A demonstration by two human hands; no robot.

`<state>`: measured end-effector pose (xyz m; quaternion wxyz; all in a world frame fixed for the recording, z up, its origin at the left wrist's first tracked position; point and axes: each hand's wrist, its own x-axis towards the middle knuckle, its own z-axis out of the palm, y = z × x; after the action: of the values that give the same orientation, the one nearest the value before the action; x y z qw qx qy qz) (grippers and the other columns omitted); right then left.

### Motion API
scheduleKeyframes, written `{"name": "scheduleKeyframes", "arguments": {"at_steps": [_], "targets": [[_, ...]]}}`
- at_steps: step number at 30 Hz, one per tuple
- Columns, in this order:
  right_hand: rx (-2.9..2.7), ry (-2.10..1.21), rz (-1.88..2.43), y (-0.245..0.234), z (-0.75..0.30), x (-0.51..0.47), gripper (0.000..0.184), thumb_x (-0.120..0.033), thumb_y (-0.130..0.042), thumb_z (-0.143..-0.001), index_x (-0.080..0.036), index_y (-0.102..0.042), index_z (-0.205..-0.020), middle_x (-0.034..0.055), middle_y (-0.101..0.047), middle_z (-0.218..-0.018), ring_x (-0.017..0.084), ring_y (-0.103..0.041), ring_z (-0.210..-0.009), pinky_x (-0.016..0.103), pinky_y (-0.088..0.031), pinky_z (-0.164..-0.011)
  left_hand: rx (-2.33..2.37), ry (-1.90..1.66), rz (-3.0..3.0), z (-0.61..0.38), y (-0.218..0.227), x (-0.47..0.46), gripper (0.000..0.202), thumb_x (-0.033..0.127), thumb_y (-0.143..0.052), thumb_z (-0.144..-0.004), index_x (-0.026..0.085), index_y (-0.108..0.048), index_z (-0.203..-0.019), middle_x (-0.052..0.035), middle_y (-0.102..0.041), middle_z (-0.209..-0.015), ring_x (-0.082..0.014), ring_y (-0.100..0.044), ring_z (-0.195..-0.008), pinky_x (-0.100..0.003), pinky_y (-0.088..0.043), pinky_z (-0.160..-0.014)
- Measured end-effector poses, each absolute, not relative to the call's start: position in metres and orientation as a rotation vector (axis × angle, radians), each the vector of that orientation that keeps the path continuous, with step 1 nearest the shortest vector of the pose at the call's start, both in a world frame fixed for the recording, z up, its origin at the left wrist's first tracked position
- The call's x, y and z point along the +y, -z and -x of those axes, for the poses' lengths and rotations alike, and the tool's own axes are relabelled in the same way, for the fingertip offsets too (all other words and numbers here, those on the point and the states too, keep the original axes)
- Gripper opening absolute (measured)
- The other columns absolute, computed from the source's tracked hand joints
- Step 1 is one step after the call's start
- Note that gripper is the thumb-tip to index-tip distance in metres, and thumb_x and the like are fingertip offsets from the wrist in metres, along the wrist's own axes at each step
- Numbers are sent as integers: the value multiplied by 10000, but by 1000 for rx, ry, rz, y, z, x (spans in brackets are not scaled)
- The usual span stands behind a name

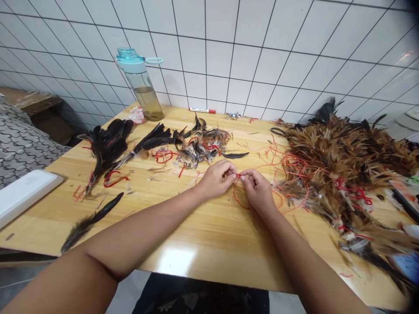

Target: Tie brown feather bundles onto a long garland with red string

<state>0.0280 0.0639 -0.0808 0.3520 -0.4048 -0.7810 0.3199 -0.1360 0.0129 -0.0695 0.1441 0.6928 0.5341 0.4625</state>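
Observation:
Near the middle of the wooden table, my left hand (pixel 218 178) and my right hand (pixel 257 186) meet fingertip to fingertip. Both pinch a thin red cord (pixel 241 203), which makes a small knot-like bit between them and loops down below my right hand. More of the cord runs right in a loose tangle. Just beyond my left hand lies a pile of brown and grey feathers (pixel 199 148) with red ties in it. Close to my right hand spreads a big heap of brown feathers (pixel 330 152), bound in places with red string.
A water bottle (pixel 144 93) stands at the back left beside crumpled tissue (pixel 136 114). Black feathers (pixel 109 141) lie at left, near a white box-like object (pixel 28 194). A red marker (pixel 202 110) rests by the tiled wall (pixel 219 56). One loose dark feather (pixel 93 220) lies front left.

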Motion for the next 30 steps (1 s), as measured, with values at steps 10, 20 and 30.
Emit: {"name": "scheduleKeyframes", "arguments": {"at_steps": [10,20,30], "targets": [[-2010,-841,1060,80,-28,63,189,-331,-506,-834,-187,-627,-857,-69,-364,-509,113,-331,-474,256,-283,-505,1362,-1247,-1723,136,63,13,70,190,-537,-779,146,-572,-822,-14,-555,-777,-117,-508,-718,-244,-404,-672],[-1979,-969,1069,72,-28,60,183,-353,-471,-862,-197,-568,-860,-83,-330,-513,104,-297,-461,248,-258,-483,1154,-1246,-1361,140,65,13,105,236,-569,-761,163,-537,-829,21,-494,-752,-98,-436,-676,-237,-343,-641],[-1806,-1033,1046,78,-33,65,174,-371,-475,-872,-205,-525,-856,-12,-510,-698,129,-460,-612,265,-383,-586,1126,-1350,-1279,138,67,18,77,222,-537,-770,172,-484,-791,11,-479,-764,-99,-433,-692,-240,-360,-663]]}}
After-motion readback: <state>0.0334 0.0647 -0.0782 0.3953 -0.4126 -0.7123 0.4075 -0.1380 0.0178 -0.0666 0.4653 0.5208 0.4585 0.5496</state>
